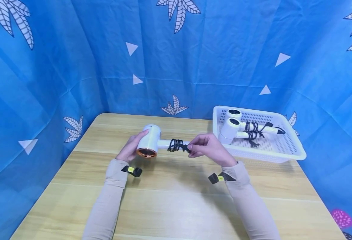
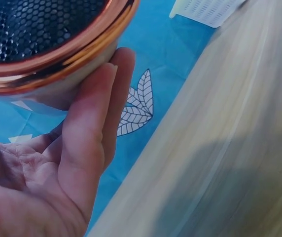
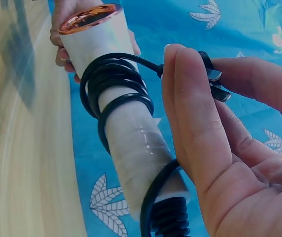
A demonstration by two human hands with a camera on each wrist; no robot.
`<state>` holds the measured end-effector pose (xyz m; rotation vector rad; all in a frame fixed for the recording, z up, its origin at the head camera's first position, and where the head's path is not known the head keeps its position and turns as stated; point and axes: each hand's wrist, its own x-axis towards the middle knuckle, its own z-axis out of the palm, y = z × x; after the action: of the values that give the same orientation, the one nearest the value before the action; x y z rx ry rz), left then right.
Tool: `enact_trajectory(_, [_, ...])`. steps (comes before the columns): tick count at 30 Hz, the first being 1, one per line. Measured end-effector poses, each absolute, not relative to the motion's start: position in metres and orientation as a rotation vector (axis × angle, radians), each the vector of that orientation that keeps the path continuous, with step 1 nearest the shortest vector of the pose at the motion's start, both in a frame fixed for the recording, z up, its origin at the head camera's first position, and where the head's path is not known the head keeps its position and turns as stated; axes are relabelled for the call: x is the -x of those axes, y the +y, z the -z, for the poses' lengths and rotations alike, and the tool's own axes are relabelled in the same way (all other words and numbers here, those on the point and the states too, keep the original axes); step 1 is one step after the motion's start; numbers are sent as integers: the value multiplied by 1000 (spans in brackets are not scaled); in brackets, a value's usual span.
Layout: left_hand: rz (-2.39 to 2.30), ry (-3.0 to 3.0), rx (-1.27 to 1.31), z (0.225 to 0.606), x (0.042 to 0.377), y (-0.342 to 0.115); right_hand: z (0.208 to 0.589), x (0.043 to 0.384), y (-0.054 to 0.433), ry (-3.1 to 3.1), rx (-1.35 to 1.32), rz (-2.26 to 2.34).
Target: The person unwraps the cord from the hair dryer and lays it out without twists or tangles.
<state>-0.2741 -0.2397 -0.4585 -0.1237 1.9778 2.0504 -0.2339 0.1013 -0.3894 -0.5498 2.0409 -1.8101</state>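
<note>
A white hair dryer with a copper-coloured ring round its mesh end is held above the table. My left hand grips its head from the left; in the left wrist view the fingers lie along the side below the copper rim. Coiled around the handle is a black cord. At the handle's end, my right hand pinches the cord's plug between thumb and fingers, and two metal prongs stick out beside the fingertips.
To the right at the back stands a white slotted basket. Two more white hair dryers lie in it, their black cords wound round the handles. A blue patterned curtain encloses the wooden table at the back and sides.
</note>
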Motion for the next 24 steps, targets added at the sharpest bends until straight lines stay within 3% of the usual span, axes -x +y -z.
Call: enact_trajectory(24, [-2063, 1999, 169, 453, 272, -246, 412, 228, 91, 2061, 630, 1520])
